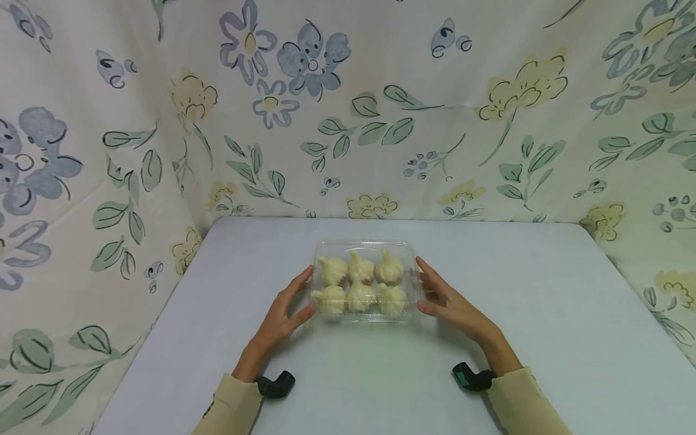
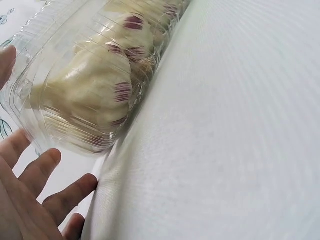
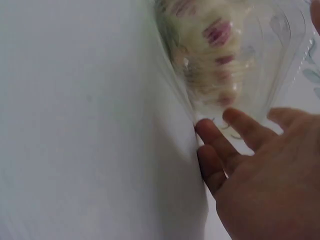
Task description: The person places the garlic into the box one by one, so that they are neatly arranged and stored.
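Observation:
A clear plastic clamshell box [image 1: 359, 317] with its lid down lies on the white table, and several garlic bulbs [image 1: 361, 297] show through it in two rows. At its left end is my left hand [image 1: 283, 314], thumb and fingers spread apart. My right hand [image 1: 447, 302] mirrors it at the right end. In the left wrist view, the fingers [image 2: 72, 196] extend close to the box's end wall. The right wrist view has fingertips [image 3: 235, 117] right by the wall; whether they touch it I cannot tell. Purple streaks mark the garlic in both wrist views.
The white tabletop [image 1: 544, 314] stretches around the box on all sides. A floral curtain [image 1: 370, 163] hangs along the table's back edge and both sides. Dark wrist devices [image 1: 276, 385] sit at both sleeve cuffs, near the table surface.

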Demonstrator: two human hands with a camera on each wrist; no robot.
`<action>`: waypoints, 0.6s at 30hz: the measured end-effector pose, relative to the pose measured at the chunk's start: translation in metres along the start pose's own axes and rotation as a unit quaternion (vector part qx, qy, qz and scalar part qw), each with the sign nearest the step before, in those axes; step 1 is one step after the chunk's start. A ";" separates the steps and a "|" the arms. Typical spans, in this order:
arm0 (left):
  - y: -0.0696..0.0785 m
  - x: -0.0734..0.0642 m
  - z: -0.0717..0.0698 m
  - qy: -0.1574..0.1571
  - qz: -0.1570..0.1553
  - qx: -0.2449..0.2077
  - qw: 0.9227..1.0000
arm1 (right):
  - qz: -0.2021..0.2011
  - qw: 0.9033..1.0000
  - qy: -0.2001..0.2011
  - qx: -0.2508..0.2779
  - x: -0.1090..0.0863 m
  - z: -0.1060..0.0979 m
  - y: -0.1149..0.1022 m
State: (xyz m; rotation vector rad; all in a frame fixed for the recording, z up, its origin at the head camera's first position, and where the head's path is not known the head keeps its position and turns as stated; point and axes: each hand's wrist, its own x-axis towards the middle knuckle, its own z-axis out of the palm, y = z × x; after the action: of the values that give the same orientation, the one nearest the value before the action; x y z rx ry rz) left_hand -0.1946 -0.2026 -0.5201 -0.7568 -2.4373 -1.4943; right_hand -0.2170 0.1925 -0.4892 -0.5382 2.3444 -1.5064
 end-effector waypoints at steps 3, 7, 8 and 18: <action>0.000 -0.001 0.000 0.004 -0.005 0.006 1.000 | 0.009 1.000 -0.027 0.002 -0.002 -0.003 -0.001; 0.003 -0.002 0.000 0.016 -0.019 0.001 1.000 | 0.013 0.999 -0.039 0.008 -0.002 -0.005 -0.001; 0.003 -0.002 0.000 0.020 -0.024 -0.004 0.999 | 0.014 0.999 -0.039 0.013 -0.002 -0.005 -0.001; 0.005 -0.002 0.004 0.067 -0.080 -0.007 0.994 | 0.028 1.000 0.010 0.009 0.002 -0.003 0.004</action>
State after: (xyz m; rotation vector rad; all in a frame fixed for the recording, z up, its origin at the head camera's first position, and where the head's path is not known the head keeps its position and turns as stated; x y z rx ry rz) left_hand -0.1899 -0.1982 -0.5187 -0.4558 -2.4369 -1.5648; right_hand -0.2207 0.1952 -0.4914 -0.4508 2.3379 -1.5123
